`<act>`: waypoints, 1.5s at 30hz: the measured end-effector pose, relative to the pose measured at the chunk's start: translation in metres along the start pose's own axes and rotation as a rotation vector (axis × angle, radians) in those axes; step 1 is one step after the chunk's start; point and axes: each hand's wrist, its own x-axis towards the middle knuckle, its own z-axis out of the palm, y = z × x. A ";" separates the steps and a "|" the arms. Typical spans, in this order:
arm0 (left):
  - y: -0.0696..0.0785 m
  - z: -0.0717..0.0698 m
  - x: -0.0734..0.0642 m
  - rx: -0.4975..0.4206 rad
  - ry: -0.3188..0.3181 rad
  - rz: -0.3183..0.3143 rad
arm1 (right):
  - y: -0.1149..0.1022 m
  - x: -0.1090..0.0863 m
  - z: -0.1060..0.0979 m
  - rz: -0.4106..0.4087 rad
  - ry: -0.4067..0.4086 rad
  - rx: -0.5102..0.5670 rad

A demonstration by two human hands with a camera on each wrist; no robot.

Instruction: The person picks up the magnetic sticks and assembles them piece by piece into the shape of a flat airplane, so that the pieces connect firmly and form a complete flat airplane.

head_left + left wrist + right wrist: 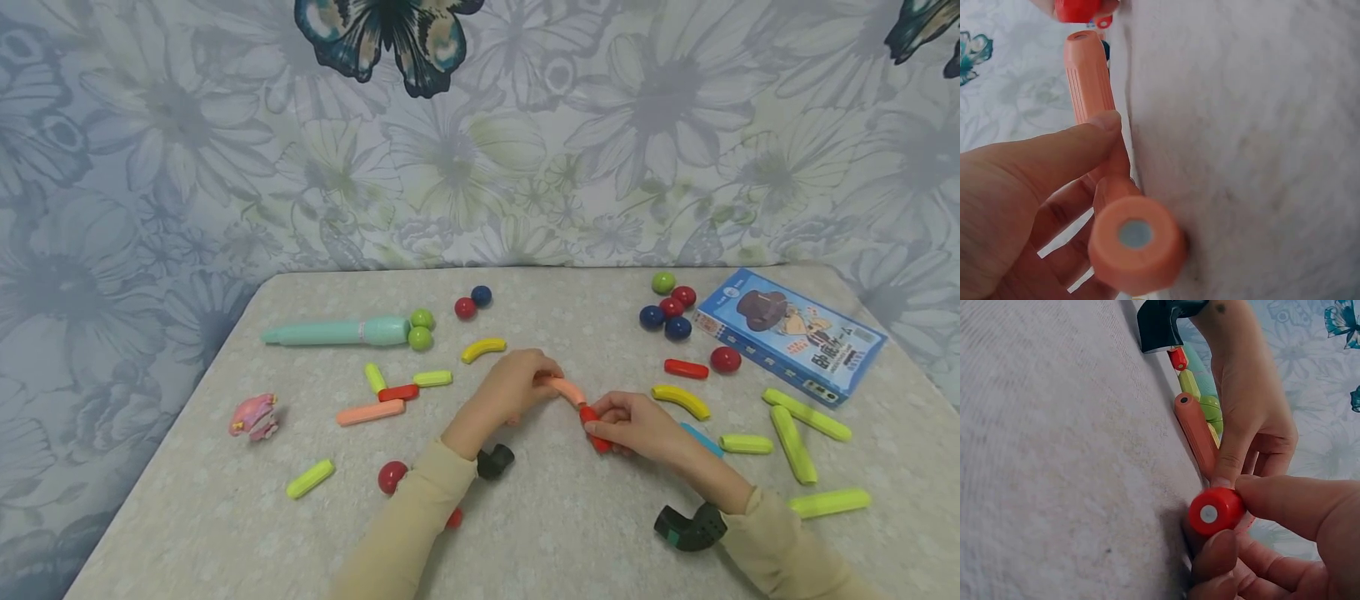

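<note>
Red rod (1217,509) sits in the fingers of your right hand (633,422), pinched between thumb and fingertips just above the desk (525,542), so these fingers are narrowed on it. It lies to the left of that hand, which is the nearer one to it, and its long axis runs away from you and a little to your left. Just beyond its far end lies the orange curved piece (570,391), pinched by your left hand (517,383) from the left, and bending away up and left toward that hand. Your next small motion seems to turn on how those two ends line up: from above they appear to meet, yet the left wrist view shows the orange end uncovered, so they do not look flush. The rod is glossy and bright red, short and round, with a pale disc set in the end facing you. Its partner is matte orange, fluted along its length, with a grey disc in a wide, faceted end. Farther out, one yellow curved piece (483,349) lies beyond your left wrist, and the blue box (791,336) lies at the far right.
</note>
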 end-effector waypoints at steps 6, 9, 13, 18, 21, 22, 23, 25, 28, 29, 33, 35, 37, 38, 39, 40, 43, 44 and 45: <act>0.001 -0.001 -0.003 -0.022 0.009 -0.017 | 0.000 0.002 0.002 0.015 0.030 -0.032; 0.001 -0.001 -0.004 -0.012 0.021 -0.023 | 0.000 0.003 0.004 0.022 0.054 -0.043; 0.000 -0.002 -0.003 0.002 0.042 -0.011 | 0.000 0.006 0.005 0.017 0.076 -0.033; -0.001 -0.004 -0.003 0.015 0.046 -0.013 | -0.001 0.009 0.006 0.005 0.076 -0.012; -0.001 -0.004 -0.003 -0.004 0.045 -0.040 | -0.002 0.011 0.007 0.006 0.084 -0.016; -0.002 -0.004 -0.004 -0.019 0.040 -0.059 | -0.002 0.012 0.008 0.007 0.089 -0.023; -0.002 -0.005 -0.005 -0.035 0.036 -0.082 | -0.002 0.013 0.008 0.007 0.095 -0.029; -0.004 -0.006 -0.007 -0.070 0.026 -0.135 | -0.002 0.014 0.008 0.006 0.108 -0.042; -0.009 -0.012 -0.014 -0.108 0.005 -0.208 | -0.002 0.015 0.007 0.000 0.121 -0.053; -0.011 -0.013 -0.017 -0.126 0.000 -0.227 | -0.002 0.015 0.007 -0.003 0.125 -0.055; -0.020 -0.020 -0.026 -0.231 -0.018 -0.273 | -0.001 0.015 0.007 -0.019 0.142 -0.058; -0.024 -0.021 -0.029 -0.291 -0.025 -0.289 | -0.001 0.016 0.006 -0.021 0.151 -0.055; -0.027 -0.020 -0.031 -0.339 -0.030 -0.297 | -0.001 0.017 0.006 -0.016 0.154 -0.051; -0.028 -0.019 -0.032 -0.359 -0.030 -0.298 | -0.001 0.017 0.007 -0.011 0.156 -0.050; -0.028 -0.018 -0.032 -0.374 -0.029 -0.301 | -0.001 0.017 0.007 -0.004 0.155 -0.051; -0.028 -0.017 -0.032 -0.388 -0.026 -0.301 | -0.002 0.017 0.006 -0.003 0.151 -0.057; -0.026 -0.015 -0.033 -0.406 -0.008 -0.293 | -0.003 0.017 0.006 -0.011 0.142 -0.090; -0.024 -0.015 -0.033 -0.404 -0.004 -0.286 | -0.003 0.016 0.005 -0.018 0.139 -0.106; -0.023 -0.015 -0.034 -0.401 -0.002 -0.283 | -0.004 0.016 0.005 -0.031 0.135 -0.133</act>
